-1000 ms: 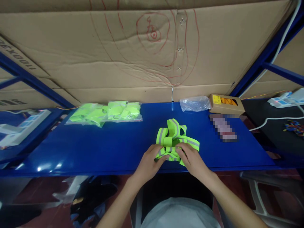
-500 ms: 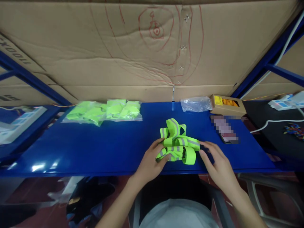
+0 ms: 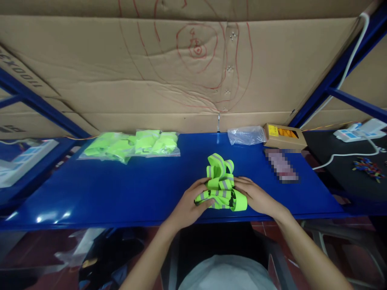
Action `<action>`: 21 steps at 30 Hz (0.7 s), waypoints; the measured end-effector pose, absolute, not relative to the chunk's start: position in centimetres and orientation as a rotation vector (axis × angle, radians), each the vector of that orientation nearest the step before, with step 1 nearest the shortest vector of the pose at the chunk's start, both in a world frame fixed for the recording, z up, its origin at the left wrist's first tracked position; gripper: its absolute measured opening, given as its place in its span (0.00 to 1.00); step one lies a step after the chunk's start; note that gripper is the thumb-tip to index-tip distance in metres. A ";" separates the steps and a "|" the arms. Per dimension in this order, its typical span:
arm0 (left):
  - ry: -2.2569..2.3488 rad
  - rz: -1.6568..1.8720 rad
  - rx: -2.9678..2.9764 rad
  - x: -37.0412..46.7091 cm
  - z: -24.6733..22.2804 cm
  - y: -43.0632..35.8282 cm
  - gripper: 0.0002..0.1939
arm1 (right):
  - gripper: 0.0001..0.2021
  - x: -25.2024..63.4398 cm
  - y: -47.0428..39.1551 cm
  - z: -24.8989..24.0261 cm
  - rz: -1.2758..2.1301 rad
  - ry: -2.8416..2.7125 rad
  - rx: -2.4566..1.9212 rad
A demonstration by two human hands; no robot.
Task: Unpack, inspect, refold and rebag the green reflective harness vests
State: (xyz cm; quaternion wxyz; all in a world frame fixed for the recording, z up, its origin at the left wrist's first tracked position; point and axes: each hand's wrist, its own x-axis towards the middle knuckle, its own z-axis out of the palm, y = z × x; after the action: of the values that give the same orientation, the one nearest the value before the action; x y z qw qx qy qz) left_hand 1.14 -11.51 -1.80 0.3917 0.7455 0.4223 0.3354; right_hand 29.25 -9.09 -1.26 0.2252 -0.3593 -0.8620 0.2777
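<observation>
A bundle of neon yellow-green reflective straps [image 3: 221, 197] with grey stripes is gathered and folded over the table's front part, its loops standing up at the back. Around its left end my left hand [image 3: 193, 200] is closed, thumb in front and fingers behind. My right hand [image 3: 255, 196] presses against the right side of the bundle, fingers reaching behind the straps. Those fingertips are hidden by the folds. A wider loop hangs out at the bundle's right, beside my right thumb.
Clear bags of neon straps [image 3: 156, 143] lie at the back left of the blue table [image 3: 121, 189]. Toward the back right are a crumpled clear bag [image 3: 246, 135], a cardboard box [image 3: 284, 137] and a blurred phone-like object [image 3: 281, 165]. Power strips [image 3: 28, 161] flank the table.
My right hand has moved left and in against the bundle. The strap loop that stuck out to the right is now folded in. My left hand keeps its hold.
</observation>
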 end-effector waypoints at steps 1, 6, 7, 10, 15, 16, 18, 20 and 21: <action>1.062 0.850 1.899 1.2 -1.8 -11.5 0.12 | 0.19 29.2 -8.7 -1.0 0.818 -2.393 -0.935; 1.088 0.824 1.920 1.8 -1.6 -11.5 0.12 | 0.16 29.6 -7.3 -1.0 0.961 -2.282 -0.907; 1.103 0.823 1.920 1.9 -1.6 -11.6 0.12 | 0.16 30.0 -7.4 -1.2 0.950 -2.244 -0.949; 1.127 0.833 1.912 2.1 -1.6 -11.8 0.10 | 0.15 31.7 -9.5 -2.1 0.756 -2.077 -1.176; 1.117 0.839 1.892 1.8 -1.7 -11.8 0.10 | 0.12 32.7 -16.1 -2.5 0.425 -1.734 -1.466; 1.112 0.842 1.893 1.8 -1.7 -11.8 0.10 | 0.13 32.2 -17.2 -2.4 0.413 -1.750 -1.465; 1.107 0.846 1.895 1.7 -1.9 -11.8 0.10 | 0.18 30.9 -18.4 -2.6 0.380 -1.848 -1.421; 1.113 0.851 1.893 1.8 -1.9 -11.9 0.11 | 0.20 29.5 -18.4 -2.9 0.354 -1.936 -1.349; 1.119 0.854 1.889 1.8 -2.0 -12.0 0.11 | 0.19 29.0 -18.1 -3.1 0.349 -1.950 -1.315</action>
State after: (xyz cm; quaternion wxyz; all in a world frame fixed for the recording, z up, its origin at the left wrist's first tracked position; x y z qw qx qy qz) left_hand 1.85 -11.95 -1.96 0.3827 0.7408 0.4387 0.3350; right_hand 28.97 -18.14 -3.05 0.3725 -0.5131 -0.7611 0.1364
